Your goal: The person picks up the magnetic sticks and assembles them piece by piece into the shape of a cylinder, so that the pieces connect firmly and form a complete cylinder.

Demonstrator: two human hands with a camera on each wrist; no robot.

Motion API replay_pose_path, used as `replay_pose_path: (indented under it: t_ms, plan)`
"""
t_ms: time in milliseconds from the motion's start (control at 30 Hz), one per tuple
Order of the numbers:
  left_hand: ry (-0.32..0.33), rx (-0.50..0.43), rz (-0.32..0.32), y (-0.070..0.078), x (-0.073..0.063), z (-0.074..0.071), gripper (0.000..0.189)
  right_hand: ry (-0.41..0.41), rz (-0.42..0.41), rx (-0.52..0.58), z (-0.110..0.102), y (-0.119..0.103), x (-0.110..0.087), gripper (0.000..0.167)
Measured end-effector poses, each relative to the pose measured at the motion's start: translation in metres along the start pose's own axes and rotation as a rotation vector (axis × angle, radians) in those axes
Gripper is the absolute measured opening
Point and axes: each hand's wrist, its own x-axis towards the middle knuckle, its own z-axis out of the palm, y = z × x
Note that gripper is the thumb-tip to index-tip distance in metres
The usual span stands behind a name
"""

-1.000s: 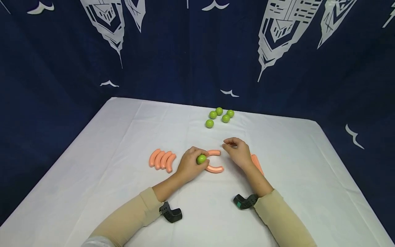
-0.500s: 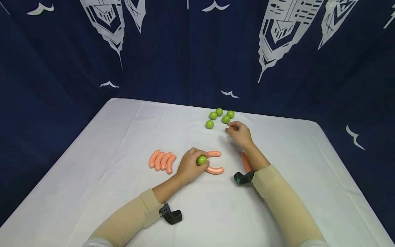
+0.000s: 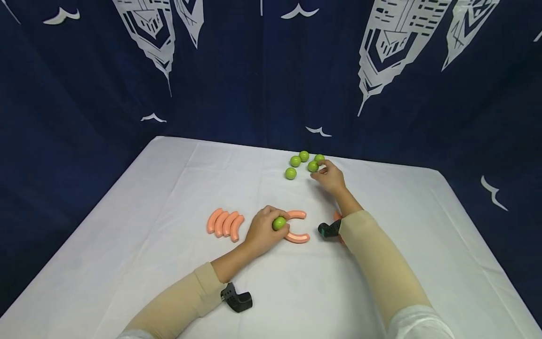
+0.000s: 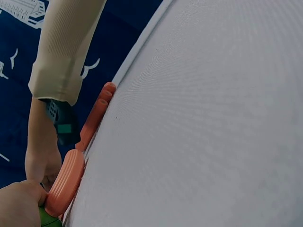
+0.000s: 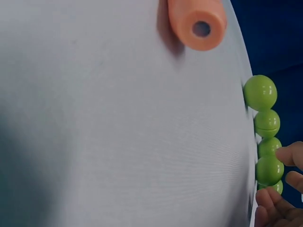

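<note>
My left hand (image 3: pixel 265 228) rests low on the table and holds a small green ball (image 3: pixel 279 223) between thumb and fingers. Two curved pink toy sausages reach out past it, the far sausage (image 3: pixel 297 214) and the near sausage (image 3: pixel 299 238), with their left ends hidden by the hand. My right hand (image 3: pixel 331 178) is at the back among loose green balls. Its thumb and fingers are spread beside one green ball (image 3: pixel 313 166); in the right wrist view that ball (image 5: pixel 270 170) shows in front of the parted fingertips (image 5: pixel 286 157).
Several more green balls (image 3: pixel 295 161) lie close together near the table's back edge. To the left, several sausages (image 3: pixel 222 223) lie side by side. More sausages (image 4: pixel 94 118) lie under the right forearm, mostly hidden in the head view. A blue curtain (image 3: pixel 237 70) hangs behind the white table (image 3: pixel 169 188).
My right hand has moved back and away from beside the sausages to the green balls, its forearm now covering the right-hand sausages. My left hand has stayed in place with its ball.
</note>
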Motion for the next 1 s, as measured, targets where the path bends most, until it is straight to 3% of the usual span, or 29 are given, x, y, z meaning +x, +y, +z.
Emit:
replay_pose_path:
  t_ms: [400, 1000]
  plan:
    - [-0.013, 0.030, -0.018, 0.005, -0.001, 0.003, 0.016, 0.031, -0.068, -0.109, 0.012, 0.013, 0.008, 0.063]
    - [0.009, 0.012, 0.020, 0.001, -0.001, -0.002, 0.018, 0.117, 0.020, 0.002, 0.020, 0.009, 0.015, 0.044]
